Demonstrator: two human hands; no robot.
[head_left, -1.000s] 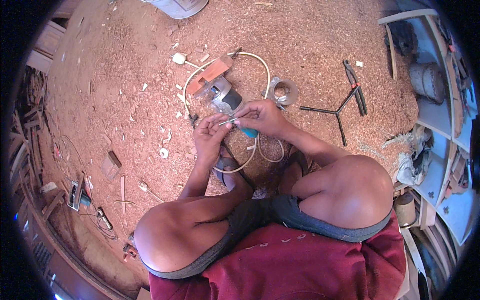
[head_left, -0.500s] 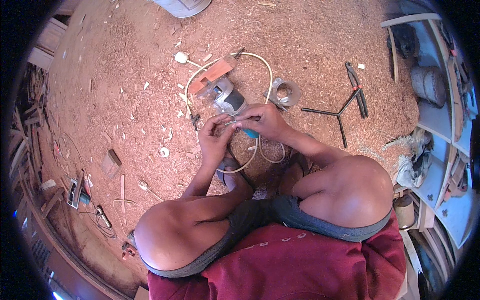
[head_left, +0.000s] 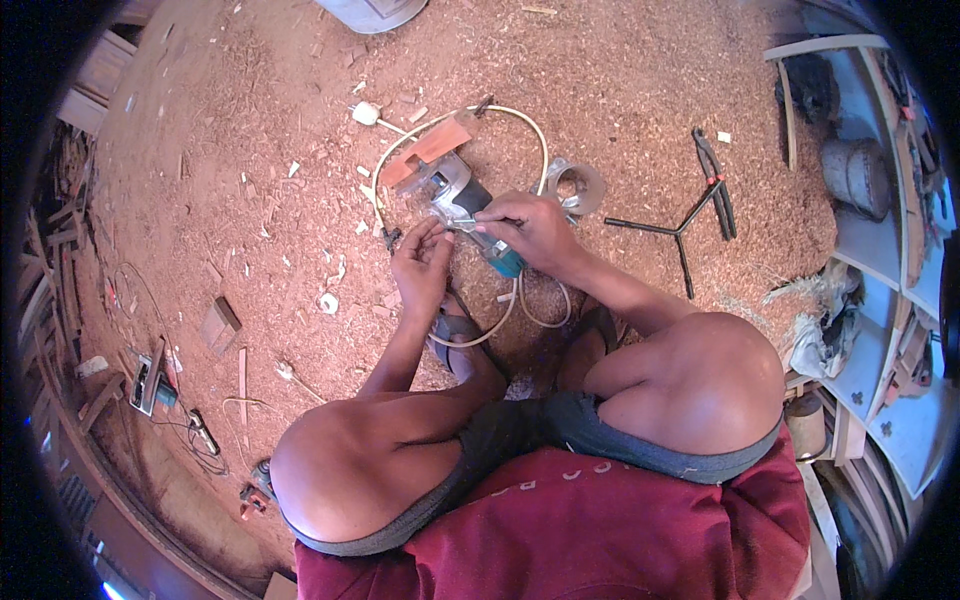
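My left hand (head_left: 421, 268) and my right hand (head_left: 535, 228) meet above a small power tool (head_left: 458, 193) with a silver-and-black body and a teal end, lying on the ground between my feet. A thin, light metal piece (head_left: 463, 222), too small to name exactly, sticks out from the pinched fingers of my right hand. Its other end reaches the bent fingertips of my left hand; whether they grip it cannot be made out. At the tool's far end lies an orange-brown wood piece (head_left: 432, 147). The tool's pale cable (head_left: 540, 140) loops around it.
A round metal-and-clear part (head_left: 578, 188) sits right of the tool. Farther right lie a three-armed black wrench (head_left: 679, 229) and long-handled pliers (head_left: 708, 165). Sawdust and wood scraps cover the ground. A wood block (head_left: 220, 326) and a corded tool (head_left: 152, 385) are at left; shelves (head_left: 870, 240) stand at right.
My hands have drawn slightly apart, the left moving left and down. More of the thin metal piece and of the tool's teal end now shows.
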